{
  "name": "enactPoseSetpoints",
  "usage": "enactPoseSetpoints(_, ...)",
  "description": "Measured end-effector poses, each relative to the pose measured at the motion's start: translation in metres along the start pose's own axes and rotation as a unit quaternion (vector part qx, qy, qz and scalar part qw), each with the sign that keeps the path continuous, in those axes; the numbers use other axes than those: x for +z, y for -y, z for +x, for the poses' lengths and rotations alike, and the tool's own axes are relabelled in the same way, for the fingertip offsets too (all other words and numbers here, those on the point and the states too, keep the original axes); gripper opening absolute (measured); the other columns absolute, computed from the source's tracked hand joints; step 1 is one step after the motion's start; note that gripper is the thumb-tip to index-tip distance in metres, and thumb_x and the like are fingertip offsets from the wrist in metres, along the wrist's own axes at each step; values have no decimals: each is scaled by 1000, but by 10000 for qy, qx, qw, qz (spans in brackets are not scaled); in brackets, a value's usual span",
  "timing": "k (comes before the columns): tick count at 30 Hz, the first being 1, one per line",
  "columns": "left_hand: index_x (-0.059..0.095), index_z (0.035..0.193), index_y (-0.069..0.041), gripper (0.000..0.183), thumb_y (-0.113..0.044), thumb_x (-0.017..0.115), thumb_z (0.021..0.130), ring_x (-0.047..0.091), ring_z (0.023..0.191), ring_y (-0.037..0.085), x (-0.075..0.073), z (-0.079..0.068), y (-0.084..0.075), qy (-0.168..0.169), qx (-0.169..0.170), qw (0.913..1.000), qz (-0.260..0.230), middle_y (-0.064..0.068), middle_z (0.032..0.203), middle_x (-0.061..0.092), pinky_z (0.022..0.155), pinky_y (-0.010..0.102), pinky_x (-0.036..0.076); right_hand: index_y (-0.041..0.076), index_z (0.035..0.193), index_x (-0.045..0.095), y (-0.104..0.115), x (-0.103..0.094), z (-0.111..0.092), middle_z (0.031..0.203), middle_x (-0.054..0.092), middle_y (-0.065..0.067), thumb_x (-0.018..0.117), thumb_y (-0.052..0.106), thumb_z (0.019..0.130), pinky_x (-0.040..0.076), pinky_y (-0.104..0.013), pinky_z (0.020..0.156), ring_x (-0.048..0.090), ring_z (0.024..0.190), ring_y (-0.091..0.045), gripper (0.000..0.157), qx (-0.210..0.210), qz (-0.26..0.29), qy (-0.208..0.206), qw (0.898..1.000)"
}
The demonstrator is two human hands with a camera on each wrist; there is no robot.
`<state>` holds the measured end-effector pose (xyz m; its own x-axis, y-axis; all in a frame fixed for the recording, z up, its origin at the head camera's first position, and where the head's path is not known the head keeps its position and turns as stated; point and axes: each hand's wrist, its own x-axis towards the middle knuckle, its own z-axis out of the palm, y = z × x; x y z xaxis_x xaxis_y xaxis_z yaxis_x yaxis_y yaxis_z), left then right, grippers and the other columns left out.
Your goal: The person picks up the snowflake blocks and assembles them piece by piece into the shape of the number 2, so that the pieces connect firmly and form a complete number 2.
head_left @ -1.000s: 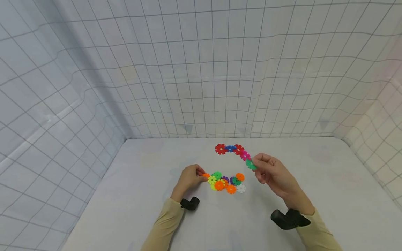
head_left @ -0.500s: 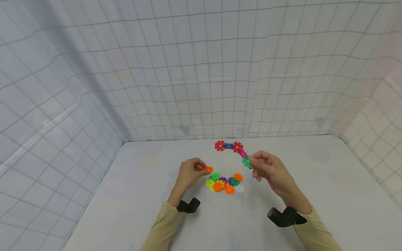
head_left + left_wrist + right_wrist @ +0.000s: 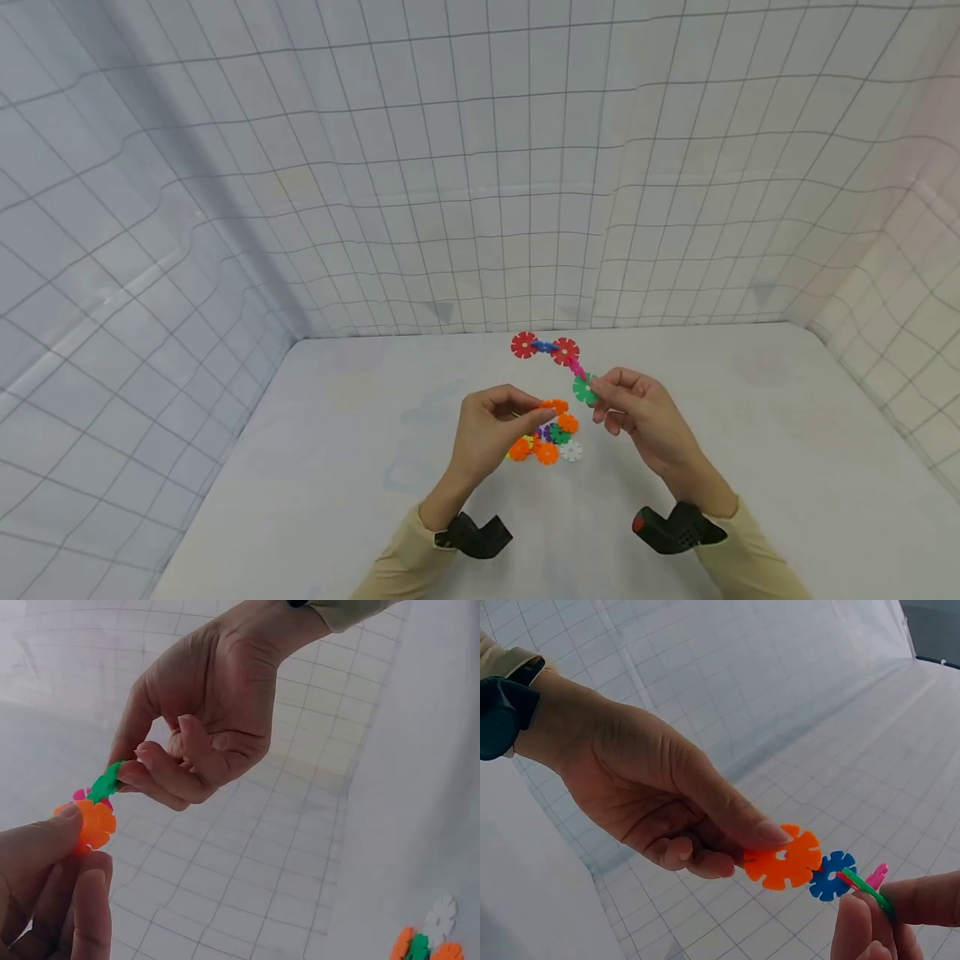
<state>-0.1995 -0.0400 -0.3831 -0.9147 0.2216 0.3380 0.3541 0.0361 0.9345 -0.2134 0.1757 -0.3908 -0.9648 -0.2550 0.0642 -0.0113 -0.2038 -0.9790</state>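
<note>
Between thumb and fingers my left hand [image 3: 491, 433] pinches an orange notched flower disc [image 3: 799, 864]. My right hand [image 3: 648, 421] pinches the green disc [image 3: 583, 389] at the near end of a linked chain. From there the chain runs through a pink disc [image 3: 576, 367], a red disc [image 3: 565, 351] and a blue disc [image 3: 545, 346] to another red disc [image 3: 524, 344]. In the left wrist view the orange disc overlaps the green one; whether they touch is unclear. Loose discs lie below, partly hidden by my left hand.
Among the loose discs on the white tabletop [image 3: 337, 475] are a white disc [image 3: 572, 451], an orange disc [image 3: 547, 453] and a dark green disc [image 3: 559, 434]. Grid-patterned white sheeting [image 3: 480, 208] rises behind the table and at both sides.
My left hand has lifted the orange disc off the pile and carried it right, close to the chain. My right hand has shifted slightly left, still holding the green disc.
</note>
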Motion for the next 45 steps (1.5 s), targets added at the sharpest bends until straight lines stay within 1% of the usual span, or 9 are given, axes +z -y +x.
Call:
enactPoseSetpoints(4, 70, 82, 3, 7, -1, 76, 79, 63, 60, 18, 4, -2, 3, -198, 496, 9982, 273, 8, 75, 69, 53, 29, 52, 6, 83, 58, -2, 5, -2, 68, 60, -2, 58, 14, 96, 42, -19, 51, 57, 63, -13, 15, -63, 14, 63, 10000)
enactPoseSetpoints(11, 68, 79, 7, 8, 8, 75, 75, 64, 57, 21, 8, -2, 3, -125, 1437, 9883, 490, 15, 72, 68, 49, 30, 52, 2, 84, 57, -5, 8, -3, 67, 61, -5, 60, 14, 94, 43, -21, 50, 58, 61, -15, 16, -214, -407, -126, 9989)
enactPoseSetpoints(15, 68, 78, 4, 12, 10, 77, 72, 61, 57, 14, 9, -2, 3, -265, 2066, 9735, 938, 11, 71, 68, 49, 27, 51, -2, 86, 56, -7, 9, -3, 68, 61, -8, 62, 13, 93, 45, -23, 50, 60, 60, -17, 18, -448, -748, -207, 9960)
enactPoseSetpoints(19, 70, 79, 0, 16, 8, 80, 69, 58, 56, 10, 8, 0, 19, -376, 2526, 9582, 1293, 6, 70, 68, 50, 21, 49, -4, 87, 55, -8, 10, -3, 69, 61, -10, 63, 12, 92, 46, -24, 49, 60, 61, -20, 19, -644, -881, -415, 9932)
enactPoseSetpoints(24, 71, 81, -4, 16, 1, 82, 70, 56, 56, 4, 7, 1, 35, -405, 2661, 9513, 1504, 2, 72, 68, 51, 16, 47, -2, 87, 55, -9, 13, -3, 68, 61, -10, 63, 13, 92, 45, -23, 48, 60, 61, -20, 18, -638, -768, -621, 9931)
enactPoseSetpoints(28, 72, 83, -5, 14, -2, 81, 73, 57, 57, 4, 8, 1, 36, -410, 2797, 9461, 1580, 1, 74, 68, 51, 16, 47, -1, 88, 55, -10, 15, -3, 69, 62, -9, 64, 15, 92, 46, -23, 48, 60, 62, -18, 19, -509, -664, -590, 9947)
enactPoseSetpoints(33, 72, 84, -4, 16, 0, 82, 71, 57, 56, 4, 9, 1, 35, -429, 2975, 9408, 1565, 2, 75, 69, 50, 15, 47, -4, 88, 55, -11, 17, -4, 69, 62, -11, 63, 15, 93, 47, -24, 48, 61, 61, -22, 21, -566, -790, -625, 9933)
enactPoseSetpoints(37, 72, 83, -3, 18, 2, 82, 69, 57, 55, 4, 10, 1, 35, -440, 2998, 9412, 1495, 3, 74, 69, 50, 14, 46, -5, 88, 55, -10, 17, -5, 67, 59, -12, 61, 16, 94, 48, -25, 48, 60, 57, -26, 22, -664, -1071, -627, 9900)
enactPoseSetpoints(45, 70, 78, 1, 20, 11, 81, 64, 56, 51, 7, 12, 2, 36, -438, 2933, 9447, 1404, 7, 70, 67, 48, 15, 45, -5, 86, 54, -12, 20, -6, 67, 55, -14, 59, 15, 95, 47, -25, 46, 57, 53, -21, 23, -947, -1284, -690, 9848)
